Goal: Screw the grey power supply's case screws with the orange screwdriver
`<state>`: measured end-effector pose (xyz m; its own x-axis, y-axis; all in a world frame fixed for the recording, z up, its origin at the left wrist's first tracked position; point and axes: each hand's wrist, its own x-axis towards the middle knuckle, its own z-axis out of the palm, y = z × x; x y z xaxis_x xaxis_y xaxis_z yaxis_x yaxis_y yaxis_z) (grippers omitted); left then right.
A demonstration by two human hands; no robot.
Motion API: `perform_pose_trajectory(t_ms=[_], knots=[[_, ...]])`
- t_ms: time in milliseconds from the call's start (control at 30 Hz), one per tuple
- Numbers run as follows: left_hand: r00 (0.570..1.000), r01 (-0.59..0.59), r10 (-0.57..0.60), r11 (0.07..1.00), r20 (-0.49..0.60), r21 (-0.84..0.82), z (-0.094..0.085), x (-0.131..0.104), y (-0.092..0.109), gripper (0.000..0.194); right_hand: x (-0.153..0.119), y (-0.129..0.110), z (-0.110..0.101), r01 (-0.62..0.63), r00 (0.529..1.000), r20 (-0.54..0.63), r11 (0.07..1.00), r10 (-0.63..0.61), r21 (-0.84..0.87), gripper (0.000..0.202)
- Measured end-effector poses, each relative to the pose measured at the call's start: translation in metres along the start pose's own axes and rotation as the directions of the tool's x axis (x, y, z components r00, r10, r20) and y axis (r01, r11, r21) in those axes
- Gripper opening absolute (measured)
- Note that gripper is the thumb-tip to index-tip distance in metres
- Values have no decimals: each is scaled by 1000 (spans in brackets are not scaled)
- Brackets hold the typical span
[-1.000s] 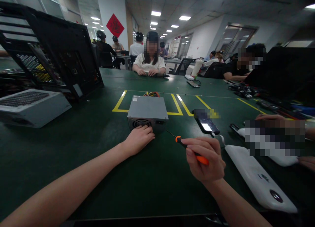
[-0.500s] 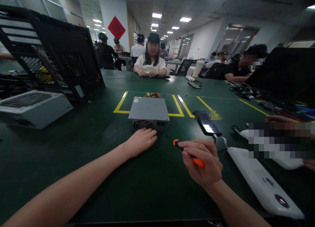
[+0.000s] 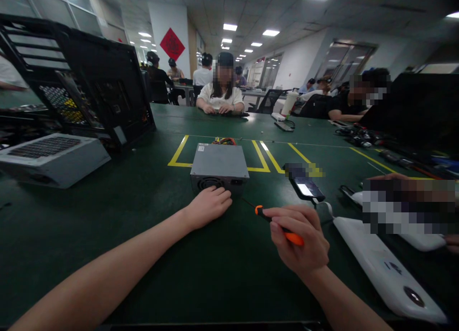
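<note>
A grey metal computer power supply sits on the green table, its fan face and socket turned toward me and its coloured cables bunched behind. Against the lower part of that face rests my left hand, palm down, fingers stretched forward and touching it; the fingertips are partly hidden. My right hand is closed around the orange and black handle of a screwdriver. The thin dark shaft points left toward the power supply's front right corner, with a gap between tip and case.
A black computer case and a second power supply stand at left. To the right lie a phone, a white power bank and cables. A person sits opposite; another person's hands hold something blurred at far right.
The whole view has shifted slightly down and right. Both hands keep the same pose; the power supply and screwdriver show no clear movement relative to each other.
</note>
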<state>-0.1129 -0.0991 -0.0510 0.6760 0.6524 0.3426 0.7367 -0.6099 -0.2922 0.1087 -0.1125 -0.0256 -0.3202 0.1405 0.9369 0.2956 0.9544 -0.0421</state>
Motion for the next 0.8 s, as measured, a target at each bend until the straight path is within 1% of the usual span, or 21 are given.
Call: perform_pose_trajectory(t_ms=[33,100,167,200,300,500,633,800], knots=[[998,55,-57,997,-36,-54,2,-2,-1,16,-1,-1,-2,-2,1000,-11,1000,2,9,24],[978,155,-178,969,-108,-190,5,-4,-1,16,-2,-3,-6,0,1000,-20,1000,0,31,24],[955,192,-250,932,-161,-309,7,-5,0,14,-3,-6,-10,9,1000,-9,999,-8,48,22],[948,185,-260,920,-183,-344,7,-5,1,13,-3,-8,-12,12,1000,5,999,-12,51,20],[938,143,-246,917,-245,-372,9,-4,3,13,-2,-11,-16,12,999,39,999,-14,40,17],[931,97,-194,948,-309,-302,8,-3,2,13,2,-11,-14,20,997,73,1000,-20,11,17],[934,66,-143,970,-327,-235,5,-3,4,14,5,-12,-12,18,997,72,1000,-18,-6,17],[936,37,-103,979,-336,-198,3,-2,5,13,7,-13,-13,24,996,85,999,-22,-23,17]])
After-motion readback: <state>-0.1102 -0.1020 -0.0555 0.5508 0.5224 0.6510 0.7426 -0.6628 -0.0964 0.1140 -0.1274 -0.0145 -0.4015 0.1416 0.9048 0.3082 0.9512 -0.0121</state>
